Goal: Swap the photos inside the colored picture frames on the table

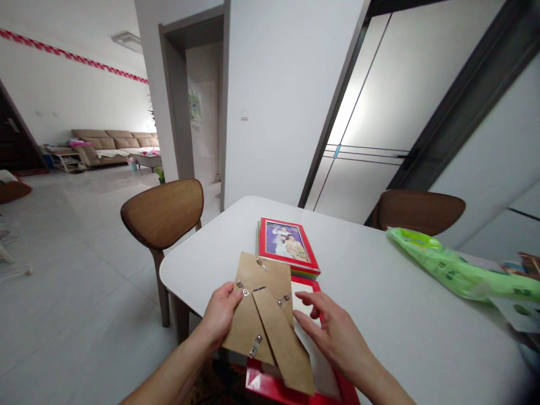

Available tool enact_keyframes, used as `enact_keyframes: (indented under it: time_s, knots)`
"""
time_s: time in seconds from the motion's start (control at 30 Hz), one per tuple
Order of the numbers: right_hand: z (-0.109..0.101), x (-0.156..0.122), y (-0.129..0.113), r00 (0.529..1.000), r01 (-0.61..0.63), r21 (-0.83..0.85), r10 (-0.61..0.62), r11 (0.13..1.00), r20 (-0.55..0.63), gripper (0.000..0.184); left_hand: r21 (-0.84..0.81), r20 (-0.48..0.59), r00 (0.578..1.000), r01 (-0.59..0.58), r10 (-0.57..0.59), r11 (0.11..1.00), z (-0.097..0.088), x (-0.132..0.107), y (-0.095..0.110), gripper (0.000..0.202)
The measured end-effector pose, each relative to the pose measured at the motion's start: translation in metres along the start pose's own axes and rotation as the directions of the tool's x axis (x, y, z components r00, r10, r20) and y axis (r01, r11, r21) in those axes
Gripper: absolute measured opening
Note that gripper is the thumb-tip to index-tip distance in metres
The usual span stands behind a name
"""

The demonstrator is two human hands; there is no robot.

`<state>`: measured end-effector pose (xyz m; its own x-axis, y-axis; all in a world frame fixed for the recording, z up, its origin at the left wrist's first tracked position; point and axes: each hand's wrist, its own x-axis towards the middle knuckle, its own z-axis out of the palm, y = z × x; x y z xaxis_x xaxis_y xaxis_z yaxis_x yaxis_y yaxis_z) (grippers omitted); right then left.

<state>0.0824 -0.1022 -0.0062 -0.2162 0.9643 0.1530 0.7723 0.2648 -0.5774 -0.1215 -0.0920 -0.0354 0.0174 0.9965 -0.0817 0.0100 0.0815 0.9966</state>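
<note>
The left hand (219,315) is closed on the left edge of a brown back board (257,281), with the thumb on top of the board and the other fingers hidden under it. The right hand (333,332) is open, and its fingers are spread a little. Its fingertips (304,297) lie just beside the right edge of the board and hold nothing. The board sits between the two hands, so the left hand holds it and the right hand is only near it. The board's long side runs from near to far and tips a little to the left at the far end. A brown stand leg (282,343) is fixed on the board. It runs from the middle of the board toward the near right and passes close under the right hand. Small metal clips (245,292) show on the board near the left thumb. Under the board lies a red frame (270,388) at the near edge of the white bench (379,315), and much of it is hidden by the board. Farther away on the bench is a stack of frames (287,244) with a picture in the top one. A green bag (455,270) lies well apart on the right. Two brown chairs stand at the bench, one chair on the left (164,211) and one far chair on the right (417,211).
</note>
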Motion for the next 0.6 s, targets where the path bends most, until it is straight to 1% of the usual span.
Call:
enact_keyframes:
  time_s: [0.07,0.17,0.27,0.37,0.4,0.47,0.53,0.6]
  knots:
    - [0.006,-0.001,0.019,1.0,-0.007,-0.071,0.006,0.997,-0.023,0.032,-0.036,-0.026,0.999,0.029,-0.03,0.999,-0.015,0.003,-0.001,0.034]
    - [0.013,-0.007,0.038,0.999,0.041,-0.184,-0.042,0.982,-0.003,0.027,-0.032,-0.062,0.996,0.064,-0.066,0.997,-0.043,0.006,-0.003,0.034]
    - [0.016,-0.014,0.044,0.999,0.044,-0.271,-0.04,0.961,0.022,0.022,0.032,-0.086,0.992,0.095,-0.092,0.995,-0.068,0.009,-0.006,0.03]
    - [0.014,-0.016,0.044,0.999,0.038,-0.295,-0.026,0.955,0.045,0.022,0.136,-0.118,0.99,0.097,-0.081,0.986,-0.087,0.014,-0.011,0.028]
    - [0.013,-0.016,0.044,0.999,0.03,-0.297,-0.019,0.954,0.04,0.022,0.181,-0.136,0.989,0.087,-0.063,0.98,-0.092,0.016,-0.013,0.028]
    - [0.013,-0.015,0.046,1.0,-0.022,-0.308,0.018,0.951,-0.016,0.022,0.283,-0.184,0.983,0.058,-0.006,0.957,-0.099,0.02,-0.013,0.032]
    - [0.013,-0.012,0.05,0.991,-0.128,-0.303,0.106,0.944,-0.085,0.036,0.39,-0.228,0.971,0.016,0.08,0.921,-0.101,0.023,-0.011,0.042]
    - [0.012,-0.009,0.055,0.973,-0.227,-0.27,0.208,0.935,-0.099,0.049,0.478,-0.228,0.958,-0.046,0.175,0.877,-0.092,0.021,-0.006,0.049]
